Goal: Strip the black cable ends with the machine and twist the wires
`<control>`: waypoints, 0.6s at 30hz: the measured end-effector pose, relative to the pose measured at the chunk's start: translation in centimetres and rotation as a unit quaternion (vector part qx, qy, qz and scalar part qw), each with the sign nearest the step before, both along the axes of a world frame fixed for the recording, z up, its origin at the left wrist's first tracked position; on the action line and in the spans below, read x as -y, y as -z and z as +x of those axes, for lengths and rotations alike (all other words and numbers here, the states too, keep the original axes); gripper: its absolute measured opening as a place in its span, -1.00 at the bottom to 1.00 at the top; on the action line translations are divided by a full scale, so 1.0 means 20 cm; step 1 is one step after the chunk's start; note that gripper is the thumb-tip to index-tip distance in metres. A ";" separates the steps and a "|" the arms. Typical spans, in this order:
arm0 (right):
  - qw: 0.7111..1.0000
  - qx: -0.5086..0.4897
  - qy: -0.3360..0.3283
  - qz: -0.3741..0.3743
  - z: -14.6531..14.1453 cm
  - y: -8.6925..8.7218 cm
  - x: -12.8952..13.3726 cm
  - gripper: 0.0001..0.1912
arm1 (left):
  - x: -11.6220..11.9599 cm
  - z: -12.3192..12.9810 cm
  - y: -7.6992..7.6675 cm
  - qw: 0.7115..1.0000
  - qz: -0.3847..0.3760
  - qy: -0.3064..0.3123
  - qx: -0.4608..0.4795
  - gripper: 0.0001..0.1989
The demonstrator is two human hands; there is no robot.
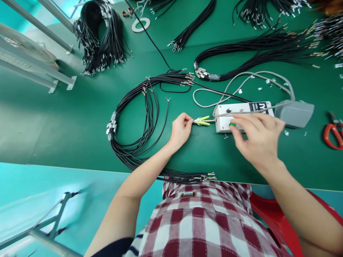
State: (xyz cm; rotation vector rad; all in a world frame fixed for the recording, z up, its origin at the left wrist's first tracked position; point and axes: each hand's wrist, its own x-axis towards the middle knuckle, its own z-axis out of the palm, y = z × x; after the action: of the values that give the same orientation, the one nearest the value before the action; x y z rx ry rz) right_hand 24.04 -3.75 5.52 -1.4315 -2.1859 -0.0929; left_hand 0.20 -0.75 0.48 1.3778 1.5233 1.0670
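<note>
My left hand (182, 131) is closed in a pinch at the jaw end of a yellow-green alligator clip (203, 121). A thin wire end seems to lie between its fingertips, mostly hidden by them. The clip's lead runs to a white switch box (223, 123) with a dark label and a small knob. Over the front of this box hovers my right hand (257, 141), fingers curved and apart, holding nothing visible. Its thumb and index finger are near a small bright green spot (232, 124) on the box. A looped bundle of black cables (119, 107) with metal connectors lies left of my hands.
More black cable bundles (227, 50) lie toward the back, and another hangs together at the back left (100, 39). A roll of tape (140, 25) is at the back. To the right are a grey block (294, 113) and red-handled cutters (333, 134). Grey cord crosses the box.
</note>
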 end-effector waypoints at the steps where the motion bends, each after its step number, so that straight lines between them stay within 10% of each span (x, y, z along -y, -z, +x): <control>1: 1.000 -0.018 0.018 0.008 0.04 0.02 0.04 -0.79 | 0.00 0.00 0.00 1.000 -0.002 -0.001 0.004 -0.86; 9: 0.998 -0.027 0.040 0.042 0.08 0.24 0.13 -0.78 | 0.00 -0.03 -0.02 1.000 -0.002 -0.006 -0.019 -0.86; 18: 0.994 -0.077 0.000 0.073 0.05 0.20 0.16 -0.79 | -0.02 -0.23 -0.03 0.997 0.023 -0.067 -0.011 -0.89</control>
State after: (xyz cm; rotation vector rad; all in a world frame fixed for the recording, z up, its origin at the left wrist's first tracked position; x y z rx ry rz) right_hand 24.95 -7.01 1.43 -1.3137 -2.0109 -0.1341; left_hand -4.41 -0.33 1.04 1.3387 1.6353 1.1784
